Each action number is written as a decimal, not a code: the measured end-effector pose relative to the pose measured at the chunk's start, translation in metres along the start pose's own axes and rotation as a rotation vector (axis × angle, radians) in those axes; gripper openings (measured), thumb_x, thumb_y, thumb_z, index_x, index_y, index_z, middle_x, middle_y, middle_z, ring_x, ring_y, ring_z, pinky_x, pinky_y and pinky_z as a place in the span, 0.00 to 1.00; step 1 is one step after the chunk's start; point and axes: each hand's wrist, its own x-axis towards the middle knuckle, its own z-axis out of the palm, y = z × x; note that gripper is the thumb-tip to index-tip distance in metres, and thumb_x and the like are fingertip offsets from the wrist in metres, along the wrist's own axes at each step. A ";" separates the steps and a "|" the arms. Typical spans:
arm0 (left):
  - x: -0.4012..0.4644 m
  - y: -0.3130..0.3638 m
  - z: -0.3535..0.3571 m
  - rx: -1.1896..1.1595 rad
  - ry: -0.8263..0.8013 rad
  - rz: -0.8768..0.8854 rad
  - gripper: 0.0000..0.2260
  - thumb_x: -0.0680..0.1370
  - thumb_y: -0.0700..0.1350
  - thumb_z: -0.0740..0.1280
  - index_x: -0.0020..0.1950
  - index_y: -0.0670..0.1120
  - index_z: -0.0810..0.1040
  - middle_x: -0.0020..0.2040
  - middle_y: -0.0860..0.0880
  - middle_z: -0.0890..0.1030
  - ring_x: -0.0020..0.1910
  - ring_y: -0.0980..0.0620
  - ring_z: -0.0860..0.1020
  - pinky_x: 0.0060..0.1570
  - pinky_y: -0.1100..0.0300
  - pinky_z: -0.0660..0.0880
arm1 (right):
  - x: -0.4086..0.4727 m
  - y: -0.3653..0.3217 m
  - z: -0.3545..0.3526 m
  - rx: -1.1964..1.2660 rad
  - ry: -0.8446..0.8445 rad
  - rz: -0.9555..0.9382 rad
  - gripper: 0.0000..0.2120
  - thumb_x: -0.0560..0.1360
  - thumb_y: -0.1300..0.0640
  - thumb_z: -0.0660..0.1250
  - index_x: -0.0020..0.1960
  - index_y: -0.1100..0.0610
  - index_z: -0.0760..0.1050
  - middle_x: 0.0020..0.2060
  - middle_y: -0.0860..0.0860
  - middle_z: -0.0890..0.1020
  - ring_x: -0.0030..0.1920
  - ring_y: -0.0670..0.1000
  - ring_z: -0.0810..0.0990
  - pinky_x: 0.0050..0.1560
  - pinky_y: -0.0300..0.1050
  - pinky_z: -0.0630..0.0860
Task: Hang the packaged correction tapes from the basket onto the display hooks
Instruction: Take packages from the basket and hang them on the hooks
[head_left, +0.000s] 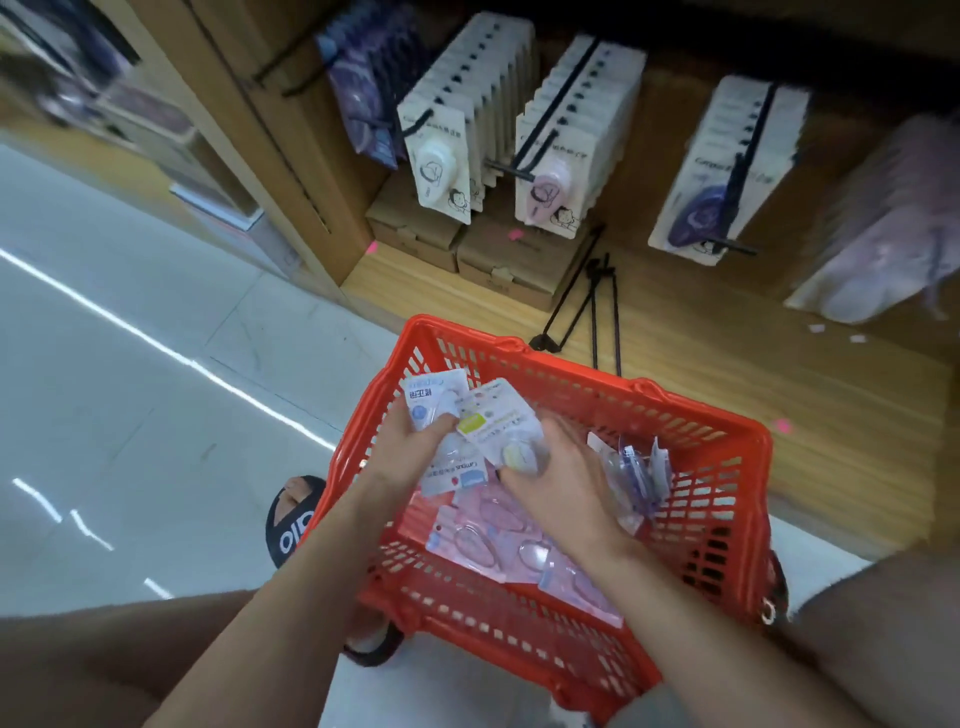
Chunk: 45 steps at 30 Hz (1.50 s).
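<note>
A red plastic basket (691, 436) sits on the floor in front of me, holding several packaged correction tapes (488, 535). My left hand (410, 447) grips a few packs, with a blue-printed pack (431, 397) sticking up from it. My right hand (561, 467) pinches a pack with a yellow label (498, 423) over the basket. On the wooden display above, black hooks carry rows of packs: a white-tape row (457, 135), a pink-tape row (561, 156) and a purple-tape row (722, 171).
Brown cardboard boxes (467, 249) stand on the wooden base shelf under the hooks. Loose black hooks (597, 306) lie on the shelf behind the basket. A black sandal (293, 519) shows left of the basket on the pale tiled floor. Blurred purple packs (883, 228) hang at far right.
</note>
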 end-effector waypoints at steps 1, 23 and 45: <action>-0.007 0.012 0.000 -0.017 -0.017 0.022 0.18 0.73 0.44 0.74 0.63 0.51 0.79 0.53 0.48 0.87 0.47 0.50 0.88 0.39 0.55 0.84 | -0.006 -0.010 -0.004 0.070 -0.002 -0.049 0.27 0.72 0.51 0.75 0.70 0.50 0.75 0.68 0.43 0.77 0.67 0.47 0.77 0.63 0.47 0.75; -0.112 0.182 -0.003 -0.159 -0.230 0.193 0.11 0.82 0.37 0.63 0.64 0.44 0.75 0.56 0.38 0.86 0.49 0.39 0.87 0.43 0.48 0.84 | -0.055 -0.080 -0.113 -0.382 0.183 -0.535 0.29 0.67 0.56 0.81 0.66 0.57 0.77 0.81 0.55 0.66 0.55 0.55 0.84 0.50 0.49 0.81; -0.106 0.186 0.014 -0.112 -0.196 0.410 0.20 0.76 0.39 0.77 0.62 0.53 0.75 0.55 0.49 0.88 0.53 0.44 0.87 0.56 0.37 0.82 | -0.060 -0.087 -0.151 0.273 0.150 -0.205 0.17 0.71 0.49 0.77 0.55 0.40 0.74 0.53 0.36 0.83 0.49 0.39 0.82 0.43 0.37 0.77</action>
